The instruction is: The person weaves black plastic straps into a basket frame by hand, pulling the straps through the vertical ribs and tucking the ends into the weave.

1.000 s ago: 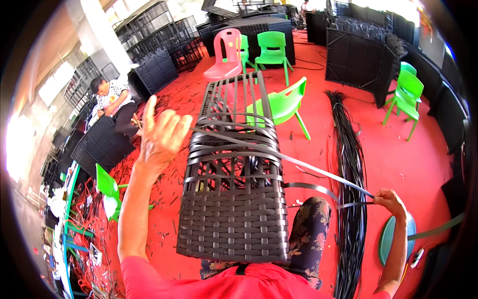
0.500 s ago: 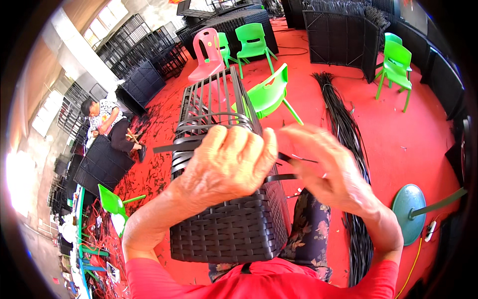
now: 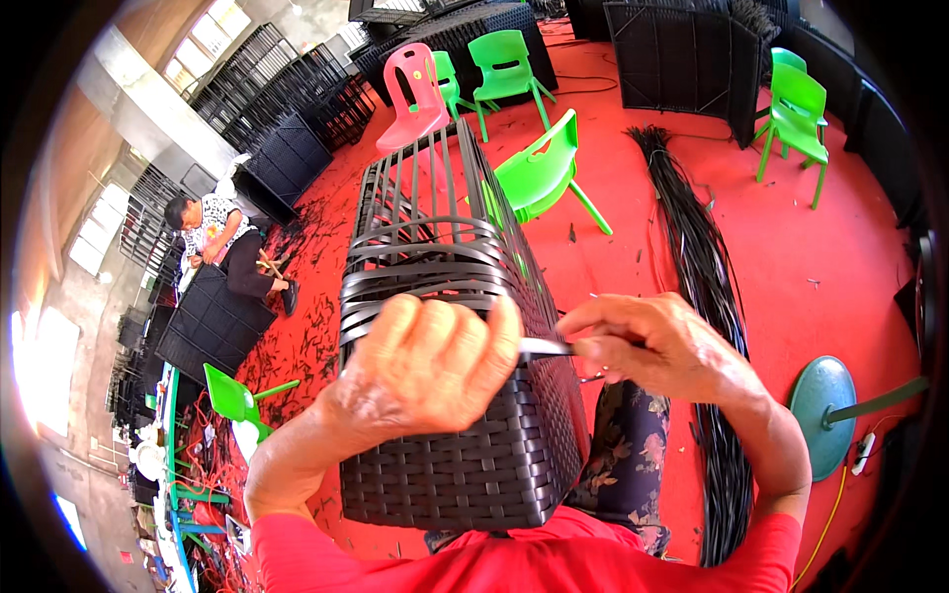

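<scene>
Right hand [image 3: 672, 348] lowered, pinching glossy flat strip [image 3: 544, 347], left hand [image 3: 425, 364] curled, woven basket [image 3: 450, 472]

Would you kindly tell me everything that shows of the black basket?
The black basket is long and boxy, made of flat, shiny, plastic-looking strips. Its near end is closely woven; further off, looser bands cross bare lengthwise bars with open gaps. It sits before the person's red shirt, beside a patterned trouser leg. The left hand hides part of it; whether they touch is unclear.

Both hands [image 3: 425, 364] close together, fingers [image 3: 463, 341] curled and gripping, forearms [image 3: 304, 453] angled inward
</scene>
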Available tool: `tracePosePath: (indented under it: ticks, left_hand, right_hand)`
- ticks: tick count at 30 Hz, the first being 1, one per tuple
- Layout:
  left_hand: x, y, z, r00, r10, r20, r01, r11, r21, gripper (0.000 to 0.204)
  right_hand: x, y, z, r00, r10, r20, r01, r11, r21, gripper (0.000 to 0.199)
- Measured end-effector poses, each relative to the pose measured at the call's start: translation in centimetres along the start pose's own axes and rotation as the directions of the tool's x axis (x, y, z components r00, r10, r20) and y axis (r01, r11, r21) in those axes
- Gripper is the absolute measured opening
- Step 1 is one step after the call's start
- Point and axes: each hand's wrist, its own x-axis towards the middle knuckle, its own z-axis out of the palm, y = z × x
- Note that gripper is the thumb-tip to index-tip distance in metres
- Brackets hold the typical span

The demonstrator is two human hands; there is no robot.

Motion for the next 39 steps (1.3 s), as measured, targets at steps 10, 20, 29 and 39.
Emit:
tracePosePath:
  ticks: [10,20,29,39]
  left_hand:
    - [-2.8,-0.3,-1.3,0.9,-0.414,0.136,0.355,0.517,-0.779,0.023]
    - [-3.0,0.5,2.4,0.872,-0.425,0.244,0.481,0.643,-0.596,0.031]
    - [-3.8,2.0,1.9,0.817,-0.482,0.317,0.546,0.468,-0.695,0.019]
    - [-4.3,1.9,1.8,0.777,-0.372,0.508,0.602,0.202,-0.773,0.019]
  right_hand:
    - [-2.4,-1.0,-1.6,0.906,-0.123,-0.406,0.037,0.977,-0.211,0.009]
    - [-3.5,0.3,-0.2,0.999,0.032,-0.041,-0.035,0.995,-0.094,0.011]
    - [1.5,2.5,1.9,0.981,-0.152,-0.118,0.185,0.917,0.354,0.011]
    - [6.8,-0.4,3.5,0.915,-0.403,0.032,0.404,0.913,-0.054,0.008]
